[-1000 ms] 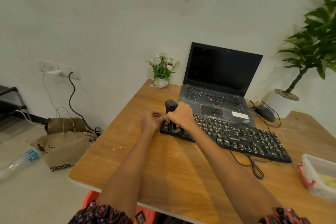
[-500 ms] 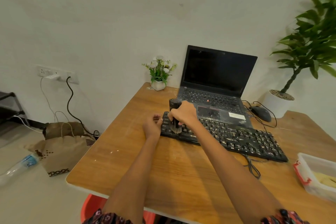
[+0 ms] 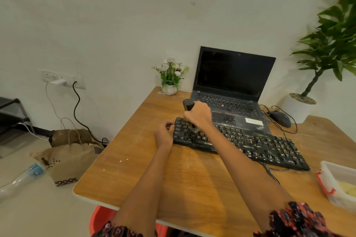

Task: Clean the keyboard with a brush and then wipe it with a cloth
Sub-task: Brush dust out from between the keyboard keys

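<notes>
On the floor, far left of the keyboard (image 3: 240,144), lie one bottle (image 3: 21,179) and two brown bags (image 3: 69,152). On the wall above them, one white charger (image 3: 57,82) and one black cord (image 3: 77,109) go into a socket.

One wooden surface (image 3: 146,171) holds the rest. At its back, left of the keyboard, stands one small flower pot (image 3: 169,78).

There are two hands. The left hand (image 3: 165,132) sits at the left end of the keyboard. Its fingers are curled in against the edge there, though I cannot tell if they pinch it. Its arm is stretched out over the wood.

The right hand (image 3: 199,116) is a fist, with the fingers wrapped tight around one black brush (image 3: 188,105). The brush stands up straight, its handle top poking out above the fist and its bristles down on the left keys of the keyboard. The keys have pale specks on them.

Just behind the keyboard is one open laptop (image 3: 231,82) with a dark screen. Behind the keyboard's right end lies one mouse (image 3: 281,118), with one big plant (image 3: 327,48) past it. Right of the keyboard sits one clear box (image 3: 336,176) with a red clip. No cloth can be seen.
</notes>
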